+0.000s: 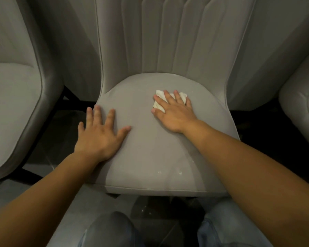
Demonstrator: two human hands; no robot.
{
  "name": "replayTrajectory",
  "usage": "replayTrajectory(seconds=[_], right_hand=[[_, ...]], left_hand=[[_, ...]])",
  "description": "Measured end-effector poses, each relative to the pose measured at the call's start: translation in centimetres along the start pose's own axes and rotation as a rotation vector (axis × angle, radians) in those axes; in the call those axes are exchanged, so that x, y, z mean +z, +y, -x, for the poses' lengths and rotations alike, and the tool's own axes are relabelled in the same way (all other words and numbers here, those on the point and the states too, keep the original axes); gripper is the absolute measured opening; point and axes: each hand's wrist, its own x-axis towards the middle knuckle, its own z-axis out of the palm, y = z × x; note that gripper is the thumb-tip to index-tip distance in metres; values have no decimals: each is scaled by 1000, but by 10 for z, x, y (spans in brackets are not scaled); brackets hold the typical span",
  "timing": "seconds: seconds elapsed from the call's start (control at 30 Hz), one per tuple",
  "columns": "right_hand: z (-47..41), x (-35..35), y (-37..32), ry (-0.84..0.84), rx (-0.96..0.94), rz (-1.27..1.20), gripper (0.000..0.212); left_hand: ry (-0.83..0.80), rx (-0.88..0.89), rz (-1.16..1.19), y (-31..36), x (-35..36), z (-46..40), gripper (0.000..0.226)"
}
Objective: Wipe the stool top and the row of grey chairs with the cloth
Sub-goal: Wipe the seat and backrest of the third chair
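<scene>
A grey upholstered chair stands right in front of me, its seat [150, 148] filling the middle of the view and its ribbed backrest [168, 36] rising behind. My right hand [173, 113] lies flat on a small white cloth [160, 99], pressing it onto the back right part of the seat. My left hand [100, 134] rests flat with spread fingers on the seat's left edge and holds nothing. A few pale specks show near the seat's front edge. No stool is in view.
A second grey chair [12, 107] stands close on the left and a third [300, 104] on the right, with narrow dark gaps between them. My knees in blue jeans [111, 230] are just below the seat's front edge, over a dark tiled floor.
</scene>
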Motion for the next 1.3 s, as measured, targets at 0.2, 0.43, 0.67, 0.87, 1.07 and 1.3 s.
replayTrajectory(seconds=[0.2, 0.43, 0.67, 0.87, 1.07, 1.3], right_hand=[[13, -6, -1, -33, -39, 17, 61], [157, -3, 20, -48, -262, 67, 62], [165, 3, 37, -15, -183, 80, 62], [20, -15, 46, -10, 49, 114, 64], [15, -22, 50, -28, 42, 73, 63], [179, -17, 82, -37, -43, 67, 65]], left_hand=[[-38, 76, -8, 3, 4, 2, 91], [22, 83, -2, 7, 5, 8, 86], [40, 101, -73, 10, 6, 7, 89], [20, 166, -89, 14, 5, 5, 94], [-37, 169, -40, 11, 3, 3, 97], [-41, 154, -70, 11, 5, 0, 98]])
